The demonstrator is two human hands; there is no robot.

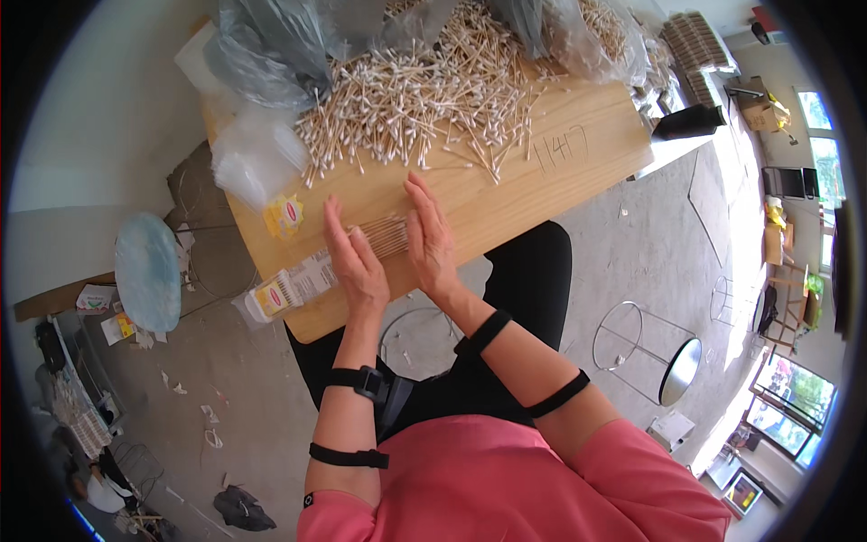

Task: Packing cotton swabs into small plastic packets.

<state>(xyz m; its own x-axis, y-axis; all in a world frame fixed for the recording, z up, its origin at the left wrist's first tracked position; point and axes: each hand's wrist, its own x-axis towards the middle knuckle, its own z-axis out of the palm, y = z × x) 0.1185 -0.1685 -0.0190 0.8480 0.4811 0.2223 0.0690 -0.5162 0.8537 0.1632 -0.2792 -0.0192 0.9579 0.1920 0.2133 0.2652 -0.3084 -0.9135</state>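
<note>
A row of wooden-stick cotton swabs (386, 237) lies on the tabletop between my hands. My left hand (357, 262) is at its left end, fingers stretched out and thumb raised. At the other end is my right hand (432, 242), its fingers also straight and the palm turned inward. The two palms flank the swabs; whether they press on them is hard to see. Left of my left hand lies a clear plastic packet of cotton swabs (274, 296) with a yellow and red label, and a printed clear wrapper (313, 275) reaches from it under that hand.
Loose cotton swabs (406, 108) are heaped at the table's (587, 135) far side, beneath grey plastic bags (271, 54). Clear small bags (257, 158) and a yellow label card (284, 217) lie at the left. Stools stand left (147, 271) and right (679, 370).
</note>
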